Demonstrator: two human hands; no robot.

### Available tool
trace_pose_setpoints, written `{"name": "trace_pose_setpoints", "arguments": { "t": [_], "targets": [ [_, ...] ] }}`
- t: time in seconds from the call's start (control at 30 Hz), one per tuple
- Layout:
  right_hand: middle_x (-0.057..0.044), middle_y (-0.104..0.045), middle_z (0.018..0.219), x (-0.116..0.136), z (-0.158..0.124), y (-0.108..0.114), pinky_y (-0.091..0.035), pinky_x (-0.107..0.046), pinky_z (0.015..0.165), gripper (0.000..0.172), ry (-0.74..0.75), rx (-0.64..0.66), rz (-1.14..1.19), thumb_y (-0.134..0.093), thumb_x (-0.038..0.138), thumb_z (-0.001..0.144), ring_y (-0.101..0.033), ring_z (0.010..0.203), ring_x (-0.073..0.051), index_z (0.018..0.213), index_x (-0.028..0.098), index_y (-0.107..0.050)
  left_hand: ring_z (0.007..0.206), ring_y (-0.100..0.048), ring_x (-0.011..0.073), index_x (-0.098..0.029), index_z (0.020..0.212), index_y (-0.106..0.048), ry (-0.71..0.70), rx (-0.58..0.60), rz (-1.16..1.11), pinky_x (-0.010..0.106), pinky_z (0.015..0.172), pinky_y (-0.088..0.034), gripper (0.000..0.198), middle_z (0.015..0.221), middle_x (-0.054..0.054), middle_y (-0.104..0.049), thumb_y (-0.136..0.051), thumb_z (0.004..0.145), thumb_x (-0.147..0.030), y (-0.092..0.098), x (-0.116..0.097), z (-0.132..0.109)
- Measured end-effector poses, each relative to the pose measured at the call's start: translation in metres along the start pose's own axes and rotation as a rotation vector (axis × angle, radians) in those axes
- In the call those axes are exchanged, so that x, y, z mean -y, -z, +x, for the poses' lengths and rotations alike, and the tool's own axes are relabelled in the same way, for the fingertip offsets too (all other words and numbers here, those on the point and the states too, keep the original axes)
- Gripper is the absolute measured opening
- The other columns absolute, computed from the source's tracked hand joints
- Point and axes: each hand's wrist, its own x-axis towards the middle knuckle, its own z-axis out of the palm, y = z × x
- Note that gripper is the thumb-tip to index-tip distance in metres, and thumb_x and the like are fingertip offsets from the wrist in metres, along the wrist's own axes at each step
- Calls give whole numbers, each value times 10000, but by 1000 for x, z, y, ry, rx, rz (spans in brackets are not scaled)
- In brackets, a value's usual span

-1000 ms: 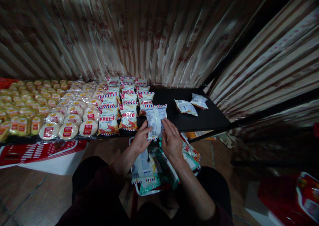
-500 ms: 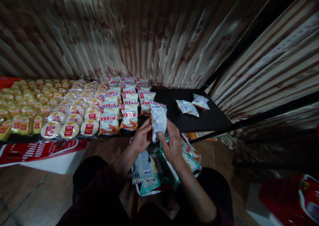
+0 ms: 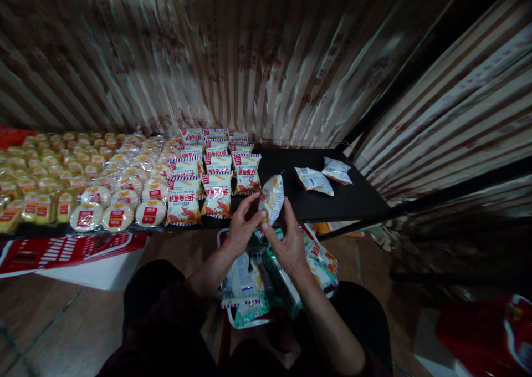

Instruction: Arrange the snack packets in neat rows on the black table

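Between my two hands is a small white snack bag (image 3: pixel 272 197), turned partly edge-on, above the front edge of the black shelf (image 3: pixel 286 213). My left hand (image 3: pixel 245 222) pinches its left side, thumb in front. My right hand (image 3: pixel 286 235) grips the lower right side, its thumb near the bottom end. Just left of the held bag, rows of matching snack bags (image 3: pixel 216 194) with red lettering lean face out on the shelf. Two more white bags (image 3: pixel 313 181) lie to the right, showing printed backs.
Wrapped round rice crackers (image 3: pixel 118 216) and small yellow packaged cakes (image 3: pixel 41 208) fill the shelf's left part. Below my hands, a basket (image 3: pixel 249 325) holds green and white snack packets. A striped curtain (image 3: pixel 249 61) hangs behind; a dark frame bar (image 3: pixel 449 186) runs along the right.
The snack bag in my hands has turned from its printed back to nearly edge-on, with part of its front showing. My left hand has shifted slightly right; its thumb now presses the bag.
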Motion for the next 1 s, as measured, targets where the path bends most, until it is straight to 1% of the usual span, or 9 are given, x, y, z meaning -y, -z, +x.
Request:
{"name": "trace_pose_setpoints", "arguments": {
  "t": [0.17,0.3,0.37,0.53,0.63,0.7,0.77,0.87,1.0],
  "targets": [
    [-119,-438,1429,1,-2,-2,-381,-454,1064,862,-34,46,174,-637,480,772,-443,1293,-281,1473,198,-221,1115,-544,228,-220,1178,-543,-95,-69,244,335,869,-478,433,1238,88,-564,-663,779,-339,-2,2,-2],
    [-112,-412,1452,1,0,-2,-379,-435,1069,839,-75,69,306,-632,464,786,-455,1288,-264,1468,207,-217,1146,-510,228,-214,1122,-582,-267,-86,388,359,923,-457,313,1207,96,-554,-546,864,-389,-1,-1,-4],
    [-112,-434,1437,2,1,-1,-383,-438,1064,790,-92,61,336,-611,454,802,-466,1278,-262,1457,205,-245,1158,-499,225,-221,1112,-602,-307,-80,424,358,953,-441,294,1198,95,-552,-518,882,-384,0,-3,-5],
    [-88,-571,1309,-1,3,1,-448,-437,1004,583,-81,5,371,-522,374,842,-547,1190,-253,1388,223,-384,1171,-485,221,-248,1127,-626,-334,-61,488,367,1003,-407,286,1213,85,-540,-523,878,-344,0,-5,-6],
    [-91,-623,1227,-10,1,4,-469,-489,968,443,-64,-42,269,-512,331,815,-584,1132,-284,1246,238,-552,1230,-444,224,-253,1171,-610,-356,-69,512,392,1086,-319,321,1270,82,-514,-535,867,-325,1,-5,-7],
    [-88,-632,1204,-19,0,5,-450,-536,975,387,-58,-53,225,-563,329,761,-569,1148,-316,1135,250,-628,1252,-427,228,-256,1214,-586,-332,-55,495,390,1086,-320,360,1317,85,-487,-537,864,-325,2,-4,-7],
    [-78,-644,1181,-26,1,4,-458,-547,956,393,-92,-56,273,-597,337,727,-576,1134,-325,1110,257,-636,1246,-433,232,-261,1246,-562,-283,-33,459,385,1063,-349,394,1335,84,-480,-546,859,-329,3,-2,-7],
    [-70,-676,1123,-27,7,-3,-524,-496,866,454,-134,-41,375,-518,370,791,-640,1028,-289,1228,255,-559,1192,-477,229,-262,1256,-553,-234,-39,401,375,1026,-387,411,1304,81,-507,-563,851,-332,6,2,-7],
    [-73,-673,1151,-19,16,-9,-538,-440,858,514,-201,-8,536,-524,387,819,-661,994,-260,1309,236,-483,1164,-492,218,-256,1220,-577,-286,-120,436,373,1041,-365,370,1225,71,-564,-560,855,-313,7,3,-5]
  ]
}}
